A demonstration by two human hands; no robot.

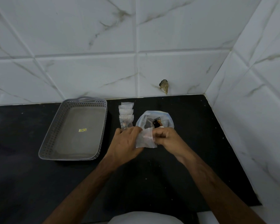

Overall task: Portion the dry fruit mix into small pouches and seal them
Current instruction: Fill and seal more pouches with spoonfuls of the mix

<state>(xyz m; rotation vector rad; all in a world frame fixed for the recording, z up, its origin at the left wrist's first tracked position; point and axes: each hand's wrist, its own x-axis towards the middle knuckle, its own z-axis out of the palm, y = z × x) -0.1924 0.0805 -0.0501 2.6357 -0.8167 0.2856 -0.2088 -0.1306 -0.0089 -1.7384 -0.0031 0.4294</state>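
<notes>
Both hands, left hand (125,141) & right hand (166,137), pinch clear pouch (145,139); tray (55,126) sticker (82,130) unreadable.

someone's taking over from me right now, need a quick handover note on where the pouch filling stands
Left hand and right hand both pinch one small clear pouch at its top, in front of the open bag of dry fruit mix; whether it is filled is hard to tell.
A row of small pouches lies left of the bag on the black counter; the nearest one holds mix, the others look pale and unclear.
The grey basket at far left holds no pouches.
Left: finish this pouch, seal it, then the rest.
</notes>
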